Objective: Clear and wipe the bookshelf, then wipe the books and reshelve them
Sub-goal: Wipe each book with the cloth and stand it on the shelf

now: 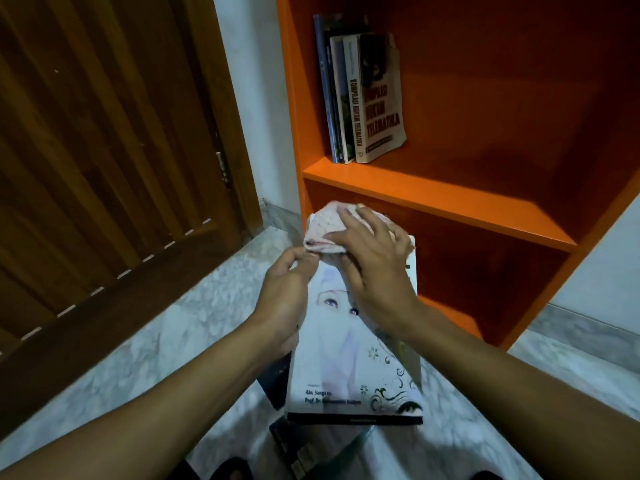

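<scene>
left hand (284, 289) gripping white book (349, 368) by its edge, right hand (374, 261) fingers spread flat pressing pink cloth (325, 226) on cover, orange bookshelf (433, 199) behind, four books (363, 98) upright

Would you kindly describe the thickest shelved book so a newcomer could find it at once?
Start at the orange bookshelf and find the row of upright books at the left end of its upper shelf. The thickest book is the rightmost; unlike its thinner neighbours, it has a worn pale cover with dark red lettering.
</scene>
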{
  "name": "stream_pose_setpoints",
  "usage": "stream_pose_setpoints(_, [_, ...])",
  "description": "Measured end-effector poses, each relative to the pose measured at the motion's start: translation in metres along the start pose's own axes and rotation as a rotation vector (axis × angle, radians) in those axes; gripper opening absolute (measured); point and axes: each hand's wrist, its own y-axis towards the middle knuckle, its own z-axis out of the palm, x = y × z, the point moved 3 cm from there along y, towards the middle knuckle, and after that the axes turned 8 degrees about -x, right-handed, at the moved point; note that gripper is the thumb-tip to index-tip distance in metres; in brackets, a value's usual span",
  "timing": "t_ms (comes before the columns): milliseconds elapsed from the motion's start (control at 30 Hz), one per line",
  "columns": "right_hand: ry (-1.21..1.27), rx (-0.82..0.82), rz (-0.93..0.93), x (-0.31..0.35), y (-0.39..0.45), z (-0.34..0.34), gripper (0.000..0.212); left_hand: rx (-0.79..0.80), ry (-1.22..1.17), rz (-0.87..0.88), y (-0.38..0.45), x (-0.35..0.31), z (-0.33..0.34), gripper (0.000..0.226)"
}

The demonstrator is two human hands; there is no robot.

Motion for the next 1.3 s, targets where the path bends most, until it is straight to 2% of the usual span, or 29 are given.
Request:
stream_pose_setpoints(200, [0.116,0.203,-0.202,0.003,-0.029,0.007,0.022,-0.105,-0.172,-0.105,0.011,-0.009,-0.005,0.011])
stream_pose_setpoints(333, [0.162,0.319,-0.376,0.022,-0.056,0.013,0.024,-0.207,-0.234,-0.105,0.025,-0.015,-0.019,0.027])
stream_pose_setpoints(500, [0.264,0.439,-0.338,0.034,-0.083,0.017,0.031,-0.315,-0.247,-0.054,0.039,-0.028,-0.047,0.029])
stream_pose_setpoints(600, [0.327,0.428,-0.281,0.037,-0.089,0.016,0.029,-0.356,-0.253,0.008,0.044,-0.035,-0.063,0.031])
stream_pose_setpoints(667, [0.387,0.410,-0.194,0.034,-0.089,0.016,0.023,-0.374,-0.255,0.038,0.044,-0.039,-0.071,0.031])
stream_pose_setpoints(733, [0.492,0.428,0.017,0.022,-0.086,0.017,0.019,-0.398,-0.253,0.067,0.042,-0.042,-0.076,0.029])
stream_pose_setpoints(800, [0.533,0.376,0.220,0.005,-0.082,0.017,0.015,-0.400,-0.222,0.102,0.039,-0.044,-0.079,0.024])
stream_pose_setpoints(900, [0.483,0.260,0.473,-0.020,-0.072,0.014,0.024,-0.343,-0.174,0.144,0.034,-0.047,-0.081,0.019])
stream_pose_setpoints(1000, [0.564,0.327,0.662,-0.035,-0.063,0.009,0.033,-0.223,-0.132,0.183,0.029,-0.051,-0.078,0.015])
stream_pose_setpoints(1067, [0.655,0.427,0.717,-0.035,-0.057,0.009,0.037,-0.126,-0.099,0.204,0.023,-0.053,-0.070,0.016])
stream_pose_setpoints(1133, [0.783,0.442,0.737,-0.031,-0.050,0.007,0.040,-0.066,-0.077,0.234,0.017,-0.056,-0.060,0.017])
stream_pose_setpoints(1300, [0.977,0.266,0.838,-0.026,-0.033,-0.009,0.024,-0.001,-0.085,0.281,0.010,-0.065,-0.040,0.017])
